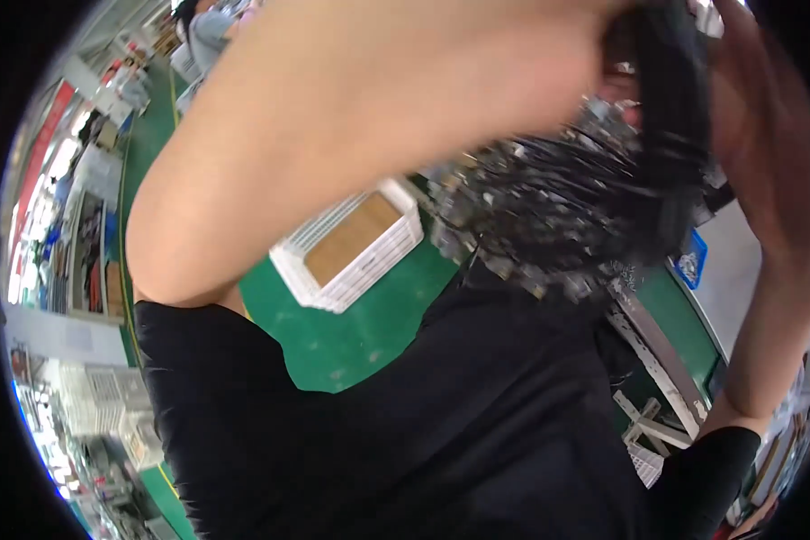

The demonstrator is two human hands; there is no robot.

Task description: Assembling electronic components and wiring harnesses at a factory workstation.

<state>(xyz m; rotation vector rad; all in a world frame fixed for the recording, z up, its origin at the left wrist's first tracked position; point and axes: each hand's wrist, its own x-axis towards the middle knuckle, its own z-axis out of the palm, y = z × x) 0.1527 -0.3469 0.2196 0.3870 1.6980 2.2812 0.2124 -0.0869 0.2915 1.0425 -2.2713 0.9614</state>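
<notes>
Overhead, two raised arms, right hand (765, 117) at dark hair (666, 99), one white crate (351, 252)

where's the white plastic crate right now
In the head view, the white plastic crate sits left of centre on the green floor, just below the raised left forearm.

So both arms are raised right up near the camera, and the thing in hand is a dark black strap or band (670, 99), up at the top right of the view. It hangs roughly vertical, blurred, and looks soft and matte. The right hand (765, 117) is against its right side, palm facing in, fingers going up out of the picture. The left hand itself is hidden past the top edge, only its bare forearm (351, 117) sweeps across the top toward the strap.
</notes>
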